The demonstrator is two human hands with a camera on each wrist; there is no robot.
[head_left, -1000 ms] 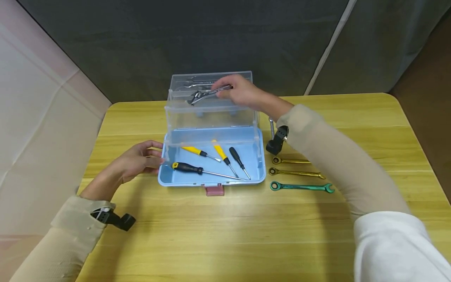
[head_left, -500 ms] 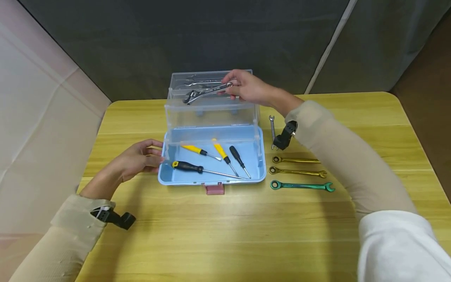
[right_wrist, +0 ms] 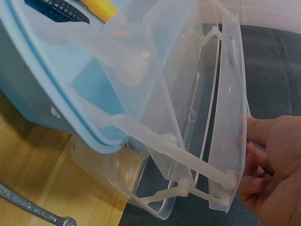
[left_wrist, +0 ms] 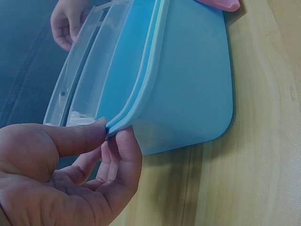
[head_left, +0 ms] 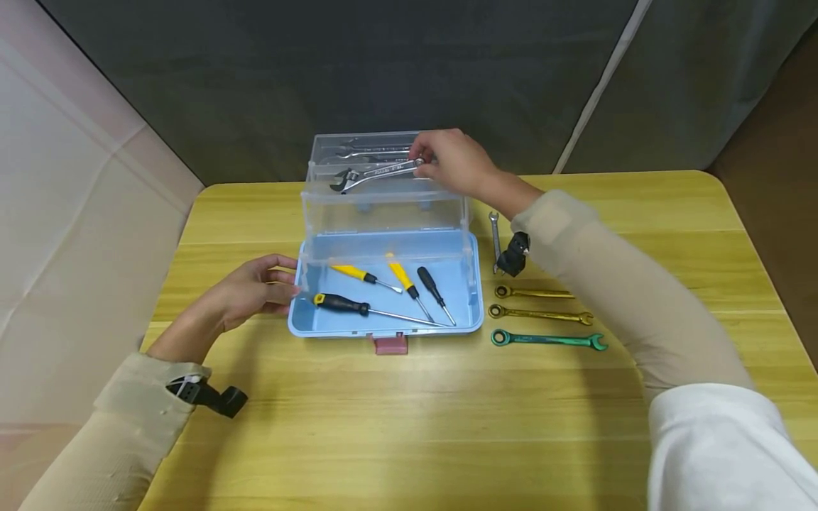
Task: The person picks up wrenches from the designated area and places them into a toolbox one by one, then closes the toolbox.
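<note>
Seemingly, the silver adjustable wrench [head_left: 380,172] is being stowed in the raised clear trays [head_left: 390,199]; its end is pinched by the right hand [head_left: 455,163], though whether it rests there cannot be told. The blue toolbox [head_left: 377,333] is pinched at its rim by the left hand [head_left: 252,289]. Next, the wrench should be settled flat and released.

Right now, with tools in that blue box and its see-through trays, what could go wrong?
The adjustable wrench could slip from the right hand and clatter into the clear top tray. That tray reaches out behind the blue box on thin plastic arms, so pressing hard on it might tip the box backward, though the left hand pinches its rim.
</note>
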